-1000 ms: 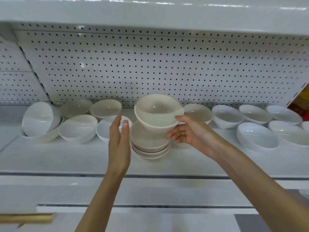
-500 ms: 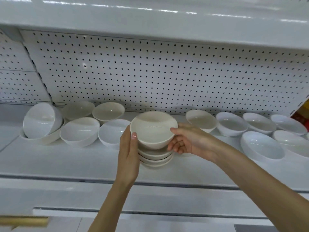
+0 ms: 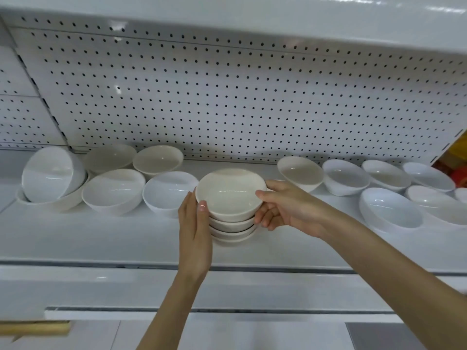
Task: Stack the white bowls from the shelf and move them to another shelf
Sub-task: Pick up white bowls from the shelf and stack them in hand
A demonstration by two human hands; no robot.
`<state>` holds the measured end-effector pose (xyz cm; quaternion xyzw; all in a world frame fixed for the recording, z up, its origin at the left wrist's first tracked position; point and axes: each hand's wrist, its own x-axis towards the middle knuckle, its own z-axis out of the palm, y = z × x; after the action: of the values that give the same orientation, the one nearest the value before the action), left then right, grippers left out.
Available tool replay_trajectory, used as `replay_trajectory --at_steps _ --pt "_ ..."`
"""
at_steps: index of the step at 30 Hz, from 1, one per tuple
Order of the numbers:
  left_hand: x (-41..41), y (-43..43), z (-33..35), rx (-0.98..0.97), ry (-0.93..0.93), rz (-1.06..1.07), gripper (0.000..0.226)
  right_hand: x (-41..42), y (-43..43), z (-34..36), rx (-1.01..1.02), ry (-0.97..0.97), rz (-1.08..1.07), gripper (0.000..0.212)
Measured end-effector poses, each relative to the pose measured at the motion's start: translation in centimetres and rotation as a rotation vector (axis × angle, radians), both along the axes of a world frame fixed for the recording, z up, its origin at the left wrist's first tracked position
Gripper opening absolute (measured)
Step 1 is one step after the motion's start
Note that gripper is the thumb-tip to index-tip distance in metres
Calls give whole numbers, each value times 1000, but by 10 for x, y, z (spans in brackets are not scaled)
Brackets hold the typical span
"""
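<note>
A stack of several white bowls [image 3: 231, 224] stands on the white shelf [image 3: 101, 238] at its middle. The top bowl [image 3: 230, 195] sits nested in the stack. My right hand [image 3: 283, 208] holds the top bowl's right rim, thumb on the rim and fingers curled under it. Against the stack's left side lies my left hand [image 3: 195, 223], fingers straight and thumb tip on the top bowl's rim.
Several loose white bowls [image 3: 113, 190] lie tilted at the left of the shelf, and several more white bowls [image 3: 390, 208] at the right. A pegboard wall [image 3: 227, 97] backs the shelf. Another shelf [image 3: 252, 11] hangs overhead. A wooden piece [image 3: 35, 328] is low left.
My right hand lowered the bowl it held onto the stack, where it now sits nested. My left hand moved in from the left to touch the stack.
</note>
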<state>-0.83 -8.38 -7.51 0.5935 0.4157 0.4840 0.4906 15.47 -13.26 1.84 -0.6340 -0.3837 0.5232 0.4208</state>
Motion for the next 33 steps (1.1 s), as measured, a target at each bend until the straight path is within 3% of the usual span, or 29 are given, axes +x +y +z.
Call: replay_trajectory --at_steps 8,13,16,22,27,33 --pt "-1 2 -1 -13 -66 -34 39 -4 -9 -3 1 -28 -34 23" --pt "-5 7 -7 -134 -224 -71 50 -8 -24 -24 41 -181 -245 50" --pt "-2 7 -6 -190 -277 -87 42 -15 -34 -44 77 -246 -262 56" --pt "6 7 -4 -204 -329 -118 51 -40 -28 -57 192 -44 -214 20" --pt "9 6 -1 -240 -355 -159 72 -53 -21 -63 249 41 -314 31" --pt "5 -7 -5 -255 -374 -135 65 -63 -26 -73 227 22 -368 34"
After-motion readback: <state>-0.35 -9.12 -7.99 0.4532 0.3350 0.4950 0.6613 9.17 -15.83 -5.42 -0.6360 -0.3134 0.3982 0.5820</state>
